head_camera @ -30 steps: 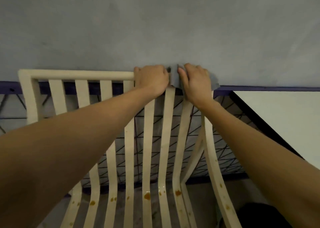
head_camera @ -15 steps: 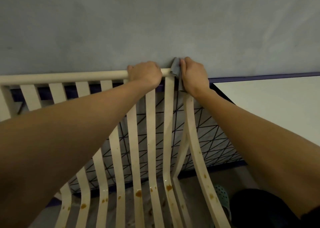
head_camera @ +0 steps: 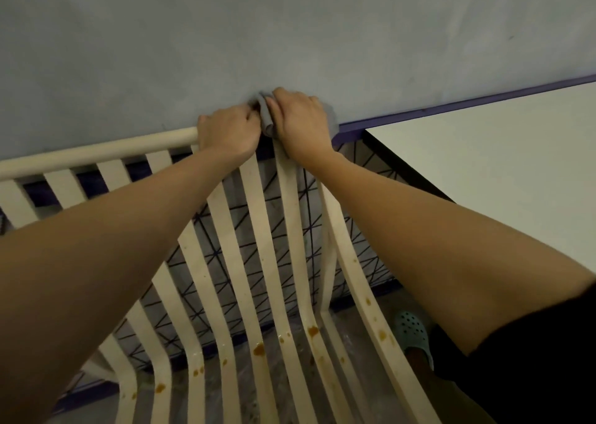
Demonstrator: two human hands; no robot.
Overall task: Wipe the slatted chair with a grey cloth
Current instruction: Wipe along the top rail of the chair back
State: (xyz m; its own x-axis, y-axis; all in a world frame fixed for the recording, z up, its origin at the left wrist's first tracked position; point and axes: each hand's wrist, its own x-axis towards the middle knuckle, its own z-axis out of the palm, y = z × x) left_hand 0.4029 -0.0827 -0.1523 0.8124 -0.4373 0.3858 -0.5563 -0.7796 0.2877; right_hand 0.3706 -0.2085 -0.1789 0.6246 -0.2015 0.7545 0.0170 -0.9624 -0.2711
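A cream slatted chair (head_camera: 258, 236) fills the middle of the view, its back running up to a round top rail (head_camera: 106, 151). Brown stains dot the slats near the seat. My left hand (head_camera: 230, 130) grips the top rail near its right end. Right beside it, my right hand (head_camera: 301, 122) holds a grey cloth (head_camera: 266, 119) bunched over the rail's right end. Only a fold of the cloth shows between the two hands, and a bit past my right hand.
A grey-blue wall (head_camera: 290, 30) stands directly behind the chair. A white tabletop (head_camera: 503, 153) with a dark edge lies to the right. A black wire grid (head_camera: 283, 230) shows behind the slats. My foot in a green clog (head_camera: 412, 333) stands on the floor at lower right.
The view has tilted, so the rail now slopes up to the right. My left hand has closed in beside the right one, which has kept the cloth at the rail's right end.
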